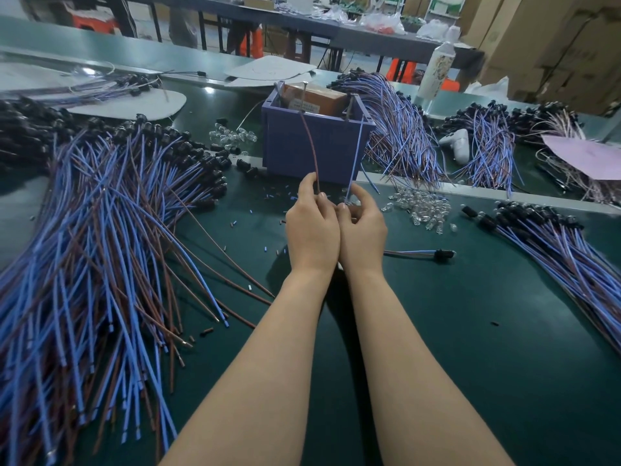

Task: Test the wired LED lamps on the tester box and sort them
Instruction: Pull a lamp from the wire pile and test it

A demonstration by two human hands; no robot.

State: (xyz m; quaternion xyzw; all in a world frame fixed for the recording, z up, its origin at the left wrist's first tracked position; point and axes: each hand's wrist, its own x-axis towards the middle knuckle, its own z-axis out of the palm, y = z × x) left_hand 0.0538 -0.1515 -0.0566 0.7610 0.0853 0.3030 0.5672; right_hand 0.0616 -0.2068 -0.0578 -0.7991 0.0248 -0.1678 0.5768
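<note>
**Q:** What are the hands doing at the bench?

**A:** Both hold one wired lamp in front of the tester box (289, 153). The left hand (311, 227) pinches the brown lead (312, 150) between thumb and fingertips. The right hand (363, 223) pinches the blue lead (356, 153) the same way. The lamp's head is hidden between the palms.

**Q:** Why hold the two leads apart?

**A:** Probably to steer each bare end to its own contact. The leads rise in a V to the top of the box, brown toward the left post (304, 92) and blue toward the right post (350, 107). Whether the ends touch metal is too fine to tell, and no glow shows.

**Q:** And the heaps around the box?

**A:** They look like sorting stations kept within arm's reach. The left pile (100, 237) fans out with its wire ends toward the worker. The right pile (554, 243) lies neater, and the rear pile (400, 136) leans against the box. I cannot tell which holds passes and which holds untested stock. A single lamp (420, 253) lies alone on the green mat (470, 331), near the right hand. Loose clear bulbs (416, 206) are scattered beside the box.
</note>
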